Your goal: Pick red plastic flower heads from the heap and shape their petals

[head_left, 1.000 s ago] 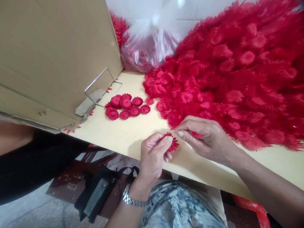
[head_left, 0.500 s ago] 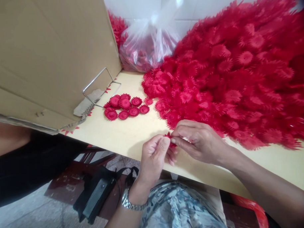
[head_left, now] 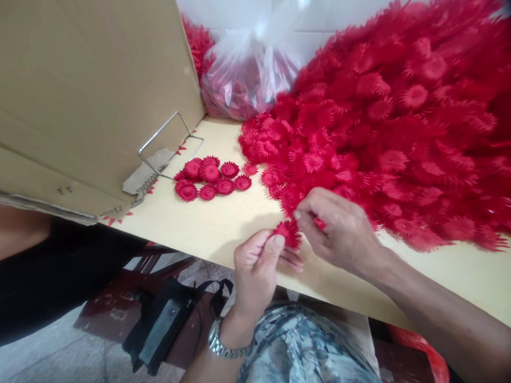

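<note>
My left hand, with a metal watch on its wrist, pinches a red fringed artificial flower between thumb and fingers above the table's front edge. Close to the flower's upper right edge, my right hand has thumb and index finger pressed together. Whatever sits in that pinch, if anything, is too small to make out. Beyond my hands, a small group of rounded red flowers lies on the pale tabletop. A big heap of red fringed flower pieces spreads along the right side.
A large cardboard panel stands at the left, with a bent wire frame against it. Behind the flowers sits a clear plastic bag of red pieces. A black bag rests on a dark bench below the table.
My right hand has drawn slightly up and away from my left, and the flower now shows its face. The left hand keeps its grip, shifted a little. The flowers on the table stay put.
</note>
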Demonstrator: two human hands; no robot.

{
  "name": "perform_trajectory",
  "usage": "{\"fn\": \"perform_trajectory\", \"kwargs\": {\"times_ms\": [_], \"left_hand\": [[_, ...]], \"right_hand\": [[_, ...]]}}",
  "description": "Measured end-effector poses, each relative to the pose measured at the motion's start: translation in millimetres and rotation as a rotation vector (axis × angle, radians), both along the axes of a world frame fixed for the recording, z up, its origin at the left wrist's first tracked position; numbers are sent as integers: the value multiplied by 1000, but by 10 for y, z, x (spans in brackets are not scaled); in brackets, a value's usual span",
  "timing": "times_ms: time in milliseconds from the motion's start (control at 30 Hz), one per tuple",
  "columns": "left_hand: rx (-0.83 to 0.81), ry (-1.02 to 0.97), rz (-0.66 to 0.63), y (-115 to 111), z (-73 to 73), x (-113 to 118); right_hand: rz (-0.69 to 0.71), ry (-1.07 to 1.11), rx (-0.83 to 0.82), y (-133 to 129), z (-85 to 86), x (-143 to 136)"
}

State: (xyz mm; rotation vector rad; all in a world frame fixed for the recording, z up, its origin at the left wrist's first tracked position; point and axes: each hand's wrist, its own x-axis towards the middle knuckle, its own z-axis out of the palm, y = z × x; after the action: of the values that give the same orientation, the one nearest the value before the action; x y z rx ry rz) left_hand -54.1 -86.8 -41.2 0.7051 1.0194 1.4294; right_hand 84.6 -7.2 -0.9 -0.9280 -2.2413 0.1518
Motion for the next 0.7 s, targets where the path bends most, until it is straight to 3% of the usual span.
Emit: {"fn": "perform_trajectory", "kwargs": {"times_ms": [100,167,300,500,700], "left_hand": [[-26,-33,35,2,26,-17],[-65,-67,-13,34,60,-12],[-162,-141,-34,124,144,-23],[-214,-165,-86,183,155,-69],[-259,-65,-5,174,91,-40]], "right_hand": [[-258,-15,99,218,74,138],[-394,-171,125,382,123,223],[-479,-322,98,560,158,328],[-252,-208,26,342,145,291],[73,-83,-243,60,110,179]]}}
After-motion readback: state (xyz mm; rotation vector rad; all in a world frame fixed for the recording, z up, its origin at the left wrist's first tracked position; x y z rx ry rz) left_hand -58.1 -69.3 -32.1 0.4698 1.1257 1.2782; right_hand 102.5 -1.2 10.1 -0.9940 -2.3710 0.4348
